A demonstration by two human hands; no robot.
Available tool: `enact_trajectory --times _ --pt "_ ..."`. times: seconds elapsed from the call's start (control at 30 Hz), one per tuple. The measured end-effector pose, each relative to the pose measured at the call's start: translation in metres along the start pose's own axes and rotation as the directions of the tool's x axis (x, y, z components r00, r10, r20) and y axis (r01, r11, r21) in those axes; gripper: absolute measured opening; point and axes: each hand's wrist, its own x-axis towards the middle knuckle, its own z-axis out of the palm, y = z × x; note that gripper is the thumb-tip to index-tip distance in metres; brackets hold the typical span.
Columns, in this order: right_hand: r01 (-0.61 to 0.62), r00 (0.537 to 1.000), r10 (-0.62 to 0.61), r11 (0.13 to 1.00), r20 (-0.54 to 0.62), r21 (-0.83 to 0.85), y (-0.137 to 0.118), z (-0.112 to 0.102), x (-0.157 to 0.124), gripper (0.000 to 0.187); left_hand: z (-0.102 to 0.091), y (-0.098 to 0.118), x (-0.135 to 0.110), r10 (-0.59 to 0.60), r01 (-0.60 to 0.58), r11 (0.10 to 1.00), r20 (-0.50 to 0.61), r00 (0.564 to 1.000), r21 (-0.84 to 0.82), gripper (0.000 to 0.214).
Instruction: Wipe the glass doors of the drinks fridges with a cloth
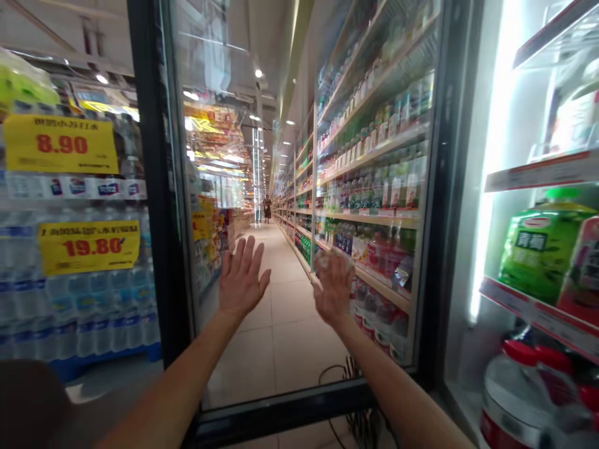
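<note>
A glass door [271,374] in a black frame stands open in front of me, and I look through its pane down an aisle. My left hand [242,280] is held up flat against or just before the glass, with the fingers stretched and the thumb apart. To its right, my right hand [334,293] is at the pane with its fingers bent over a pale, crumpled cloth [349,262]. Motion blurs the fingers and the cloth, so its exact kind is hard to make out. Both forearms reach up from the bottom edge.
On the right, a lit cooler holds a green bottle [538,249] and a red-capped jug [510,393] on shelves. Packed water bottles [93,324] with yellow price signs [88,246] stand left. Beyond the glass are long drink shelves [374,218] and a distant person [267,209]. Dark cables [362,424] lie low.
</note>
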Motion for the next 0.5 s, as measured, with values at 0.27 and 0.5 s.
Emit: enact_trajectory --times 0.27,0.5 --pt "-0.265 0.959 0.252 0.959 -0.132 -0.097 0.083 -0.008 -0.040 0.057 0.001 -0.008 -0.003 0.016 -0.016 1.000 0.031 0.999 -0.020 0.065" --pt "-0.220 0.974 0.213 0.971 -0.082 -0.097 0.039 -0.001 -0.041 0.056 0.006 -0.008 -0.006 0.000 0.000 1.000 0.021 1.000 -0.028 0.064"
